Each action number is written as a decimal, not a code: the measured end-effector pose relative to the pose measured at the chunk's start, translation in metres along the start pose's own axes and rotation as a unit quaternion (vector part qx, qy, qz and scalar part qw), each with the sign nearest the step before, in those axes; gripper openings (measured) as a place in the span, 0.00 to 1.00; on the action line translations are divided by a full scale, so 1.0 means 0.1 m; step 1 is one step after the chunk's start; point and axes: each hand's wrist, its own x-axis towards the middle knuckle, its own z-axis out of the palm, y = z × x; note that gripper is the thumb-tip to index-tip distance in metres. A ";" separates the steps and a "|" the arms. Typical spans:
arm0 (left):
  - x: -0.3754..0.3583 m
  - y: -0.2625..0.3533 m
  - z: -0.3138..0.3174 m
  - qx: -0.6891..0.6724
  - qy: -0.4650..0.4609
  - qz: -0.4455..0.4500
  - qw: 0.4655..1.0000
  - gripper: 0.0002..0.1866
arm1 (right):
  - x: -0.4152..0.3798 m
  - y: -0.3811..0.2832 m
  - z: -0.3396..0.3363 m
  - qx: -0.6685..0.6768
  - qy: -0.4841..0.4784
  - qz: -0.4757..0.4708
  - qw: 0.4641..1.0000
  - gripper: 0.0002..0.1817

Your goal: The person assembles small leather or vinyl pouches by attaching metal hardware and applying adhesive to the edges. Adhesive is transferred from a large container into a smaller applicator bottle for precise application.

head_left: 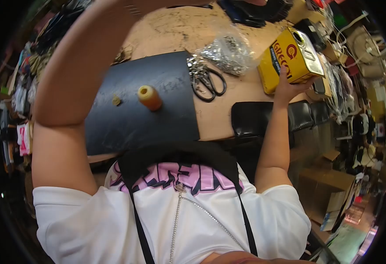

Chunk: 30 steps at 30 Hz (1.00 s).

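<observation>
My right hand [289, 86] grips the lower near part of a yellow and red metal can [275, 59] marked "GRECO". The can is tilted, and a round dark opening shows on its metal top. My left forearm [80, 57] rises across the upper left and leaves the frame at the top. A sliver of skin at the top edge may belong to my left hand, but its fingers cannot be made out. Below that arm, an amber bottle [151, 99] with an open yellowish mouth stands on a black sheet [135, 127]. A small yellowish cap-like piece [116, 100] lies beside it.
Black-handled scissors [210, 86] lie near small metal parts and a clear plastic bag [230, 53] of metal pieces. Black padded pieces [252, 119] sit at the table's near edge. A cardboard box [325, 189] stands at lower right, and clutter lines both sides.
</observation>
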 end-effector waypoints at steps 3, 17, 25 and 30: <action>0.63 0.00 0.57 -0.045 -0.004 0.038 0.998 0.17 | -0.01 0.09 -0.02 0.240 -0.031 0.003 0.970 0.65; 1.83 0.08 2.10 0.142 -0.034 0.026 0.989 0.10 | -0.14 0.20 0.04 0.127 -0.006 0.042 0.991 0.69; 1.75 0.15 2.15 0.206 -0.015 0.049 0.977 0.14 | -0.11 0.12 -0.01 0.089 -0.007 0.025 0.996 0.68; 1.67 0.17 1.99 0.151 -0.109 0.021 0.982 0.26 | -0.10 0.17 0.02 0.157 -0.001 0.021 0.987 0.67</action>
